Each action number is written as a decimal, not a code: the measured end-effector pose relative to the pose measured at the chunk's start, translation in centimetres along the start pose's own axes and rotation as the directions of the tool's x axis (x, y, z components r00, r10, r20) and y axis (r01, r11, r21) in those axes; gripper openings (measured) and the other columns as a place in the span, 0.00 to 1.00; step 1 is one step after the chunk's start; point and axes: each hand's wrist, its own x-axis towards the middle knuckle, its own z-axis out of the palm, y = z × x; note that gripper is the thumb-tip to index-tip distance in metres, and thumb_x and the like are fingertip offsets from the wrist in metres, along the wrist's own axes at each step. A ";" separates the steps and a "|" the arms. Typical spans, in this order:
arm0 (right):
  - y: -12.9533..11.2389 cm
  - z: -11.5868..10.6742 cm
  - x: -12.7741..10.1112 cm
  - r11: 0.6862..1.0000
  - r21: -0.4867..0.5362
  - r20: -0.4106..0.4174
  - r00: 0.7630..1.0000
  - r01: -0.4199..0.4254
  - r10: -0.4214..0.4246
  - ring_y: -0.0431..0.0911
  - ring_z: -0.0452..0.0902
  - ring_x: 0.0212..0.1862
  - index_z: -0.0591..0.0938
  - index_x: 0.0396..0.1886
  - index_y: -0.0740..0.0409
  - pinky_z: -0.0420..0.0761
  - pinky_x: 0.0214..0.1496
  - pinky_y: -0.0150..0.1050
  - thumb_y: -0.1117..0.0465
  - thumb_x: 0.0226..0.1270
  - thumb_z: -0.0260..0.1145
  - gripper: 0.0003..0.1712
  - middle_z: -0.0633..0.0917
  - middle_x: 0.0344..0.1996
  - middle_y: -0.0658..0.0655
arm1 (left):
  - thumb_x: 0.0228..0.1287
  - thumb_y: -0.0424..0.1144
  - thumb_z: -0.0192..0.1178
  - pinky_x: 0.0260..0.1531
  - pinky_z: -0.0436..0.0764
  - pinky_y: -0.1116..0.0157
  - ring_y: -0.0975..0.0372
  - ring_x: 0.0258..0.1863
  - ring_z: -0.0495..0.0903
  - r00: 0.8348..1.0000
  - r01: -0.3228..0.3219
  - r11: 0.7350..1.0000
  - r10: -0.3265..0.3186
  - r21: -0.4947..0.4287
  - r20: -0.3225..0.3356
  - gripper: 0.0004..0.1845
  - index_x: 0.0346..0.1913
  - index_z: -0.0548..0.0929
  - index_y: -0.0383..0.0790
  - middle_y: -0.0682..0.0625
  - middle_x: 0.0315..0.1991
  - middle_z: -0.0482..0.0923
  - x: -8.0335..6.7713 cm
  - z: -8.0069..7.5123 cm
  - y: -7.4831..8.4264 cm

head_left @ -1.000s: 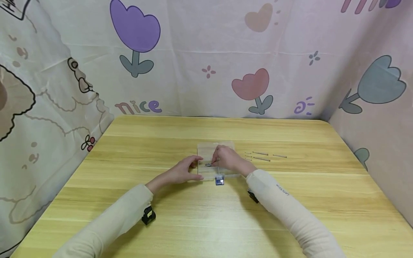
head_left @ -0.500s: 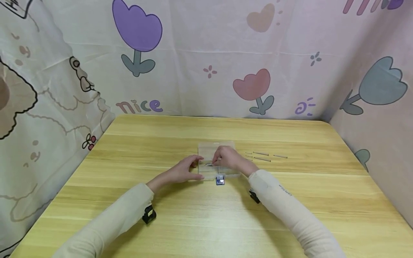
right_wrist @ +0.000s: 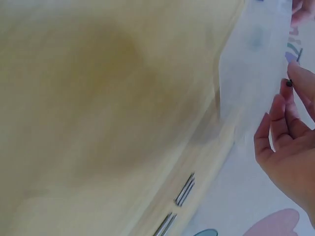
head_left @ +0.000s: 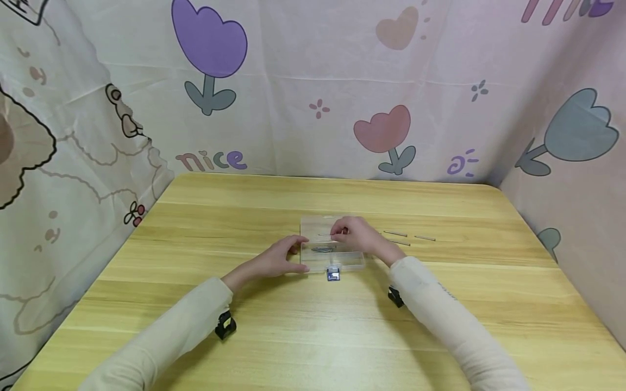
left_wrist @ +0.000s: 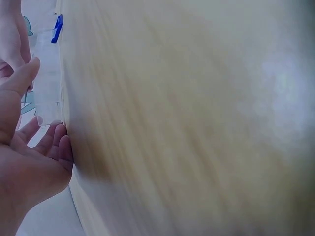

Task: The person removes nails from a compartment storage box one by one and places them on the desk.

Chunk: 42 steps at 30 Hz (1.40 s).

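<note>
Head view, left to right: the cream left sleeve (head_left: pixel 166 331) ran up from the lower left of the frame, with a black wrist camera (head_left: pixel 226 326) at its cuff. The left hand (head_left: pixel 273 260), left of centre, was at the left end of a clear plastic box (head_left: pixel 352 260), thumb at the near corner and fingers farther back, spread apart and touching it. The box lay at mid-frame, its lid (head_left: pixel 315 224) open toward the top; several nails (head_left: pixel 323 250) lay bunched in the rear part of its tray, and a blue tab (head_left: pixel 333 273) sat at its near edge. A single nail (head_left: pixel 325 235) showed against the lid, roughly level; height could not be told. The right hand (head_left: pixel 359 236), right of centre, had thumb and forefinger clamped on that nail. Farther right, loose nails (head_left: pixel 395 234) lay roughly parallel on the wooden table (head_left: pixel 303 342), one apart from the others. The right sleeve (head_left: pixel 455 320) occupied the lower right. Patterned cloth (head_left: pixel 288 43) covered the upper frame and both sides.
</note>
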 end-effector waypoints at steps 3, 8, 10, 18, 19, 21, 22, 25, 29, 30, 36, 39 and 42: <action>0.4 -0.5 -0.4 1.000 0.001 0.004 1.000 -0.024 0.024 0.43 0.74 0.34 0.85 0.37 0.63 0.75 0.38 0.37 0.68 0.66 0.64 0.04 0.83 0.32 0.52 | 0.57 0.41 0.71 0.55 0.68 0.54 0.53 0.51 0.69 1.000 0.000 1.000 0.000 -0.016 0.007 0.37 0.67 0.67 0.31 0.44 0.54 0.71 -0.1 0.0 0.1; 0.9 -1.4 -1.2 0.999 0.007 -0.001 0.999 -0.047 0.047 0.44 0.74 0.36 0.85 0.39 0.64 0.76 0.40 0.39 0.67 0.67 0.64 0.06 0.84 0.34 0.53 | 0.59 0.43 0.70 0.55 0.68 0.55 0.54 0.51 0.69 1.000 -0.005 1.000 0.005 -0.003 0.018 0.38 0.67 0.66 0.32 0.44 0.55 0.70 0.0 0.0 -0.1; 1.1 -1.7 -1.6 0.998 0.007 -0.008 0.998 -0.055 0.055 0.45 0.74 0.36 0.85 0.39 0.64 0.75 0.40 0.39 0.67 0.66 0.64 0.06 0.84 0.34 0.52 | 0.59 0.43 0.70 0.54 0.69 0.55 0.54 0.51 0.69 1.000 -0.006 1.000 0.006 0.001 0.019 0.38 0.68 0.66 0.32 0.44 0.55 0.71 0.0 0.0 -0.2; 2.0 -3.4 -3.1 0.999 -0.011 -0.049 0.997 -0.053 0.053 0.46 0.74 0.36 0.85 0.37 0.66 0.75 0.40 0.41 0.69 0.65 0.65 0.05 0.84 0.32 0.53 | 0.58 0.43 0.70 0.54 0.69 0.55 0.54 0.50 0.69 1.000 -0.010 1.000 0.010 0.006 0.017 0.38 0.67 0.66 0.32 0.45 0.53 0.71 0.0 0.0 -0.1; 2.2 -3.6 -3.3 0.998 -0.011 -0.054 0.997 -0.055 0.054 0.46 0.74 0.36 0.85 0.37 0.66 0.74 0.40 0.41 0.69 0.65 0.65 0.05 0.84 0.33 0.53 | 0.58 0.43 0.70 0.54 0.69 0.55 0.54 0.50 0.69 1.000 -0.010 1.000 0.010 0.008 0.017 0.38 0.67 0.66 0.32 0.45 0.53 0.71 0.0 0.0 -0.1; 2.5 -3.9 -3.7 0.998 -0.009 -0.065 0.996 -0.064 0.063 0.47 0.74 0.36 0.85 0.37 0.66 0.74 0.41 0.42 0.69 0.65 0.65 0.05 0.85 0.33 0.53 | 0.58 0.42 0.70 0.54 0.69 0.55 0.54 0.50 0.69 1.000 -0.004 1.000 0.004 0.008 0.020 0.38 0.67 0.66 0.32 0.45 0.53 0.71 0.0 -0.1 -0.1; 2.7 -4.1 -3.9 0.998 -0.006 -0.069 0.995 -0.069 0.068 0.47 0.74 0.37 0.85 0.38 0.65 0.74 0.41 0.42 0.69 0.66 0.65 0.05 0.85 0.33 0.53 | 0.58 0.42 0.70 0.54 0.69 0.56 0.54 0.50 0.69 1.000 0.000 1.000 0.000 0.007 0.021 0.38 0.67 0.66 0.32 0.45 0.53 0.71 0.0 -0.1 0.0; 3.4 -4.5 -4.5 0.996 -0.007 -0.089 0.993 -0.084 0.083 0.47 0.75 0.37 0.85 0.39 0.66 0.74 0.42 0.43 0.68 0.66 0.64 0.06 0.85 0.34 0.54 | 0.58 0.42 0.70 0.54 0.69 0.55 0.54 0.50 0.69 1.000 0.009 1.000 -0.009 0.002 0.025 0.38 0.67 0.66 0.32 0.45 0.52 0.71 0.0 -0.1 0.0; 4.4 -5.1 -5.3 0.994 -0.019 -0.110 0.989 -0.104 0.102 0.47 0.75 0.37 0.85 0.40 0.66 0.74 0.42 0.43 0.67 0.67 0.64 0.07 0.85 0.33 0.54 | 0.58 0.42 0.70 0.54 0.69 0.55 0.54 0.50 0.69 1.000 0.009 1.000 -0.009 0.002 0.029 0.37 0.67 0.66 0.32 0.45 0.52 0.71 0.1 -0.1 0.1; 4.6 -5.3 -5.5 0.994 -0.020 -0.115 0.987 -0.111 0.108 0.47 0.75 0.37 0.85 0.40 0.66 0.74 0.42 0.43 0.67 0.67 0.64 0.07 0.85 0.33 0.54 | 0.58 0.42 0.70 0.54 0.69 0.55 0.54 0.50 0.69 1.000 0.007 1.000 -0.007 0.003 0.029 0.37 0.67 0.66 0.32 0.45 0.52 0.70 0.1 -0.1 0.1; 6.3 -6.4 -7.1 0.986 -0.033 -0.148 0.976 -0.163 0.157 0.47 0.76 0.38 0.86 0.39 0.64 0.74 0.43 0.45 0.67 0.66 0.65 0.06 0.85 0.34 0.54 | 0.58 0.42 0.70 0.53 0.69 0.55 0.54 0.49 0.68 0.999 0.007 1.000 -0.007 0.004 0.031 0.37 0.67 0.66 0.32 0.45 0.52 0.70 -0.1 -0.2 0.3; 7.3 -6.9 -7.9 0.981 -0.051 -0.165 0.971 -0.186 0.176 0.49 0.76 0.39 0.86 0.37 0.63 0.74 0.43 0.45 0.66 0.65 0.66 0.06 0.85 0.33 0.54 | 0.59 0.43 0.70 0.53 0.69 0.55 0.54 0.50 0.69 0.999 0.005 1.000 -0.005 0.005 0.034 0.38 0.67 0.65 0.32 0.45 0.53 0.70 -0.1 -0.3 0.3; 8.2 -7.2 -8.8 0.976 -0.054 -0.177 0.964 -0.210 0.197 0.50 0.75 0.39 0.86 0.37 0.64 0.73 0.44 0.46 0.67 0.65 0.66 0.05 0.85 0.33 0.55 | 0.59 0.43 0.70 0.54 0.69 0.55 0.54 0.50 0.69 0.999 0.011 1.000 -0.011 0.004 0.039 0.38 0.67 0.65 0.32 0.45 0.53 0.70 -0.1 -0.3 0.2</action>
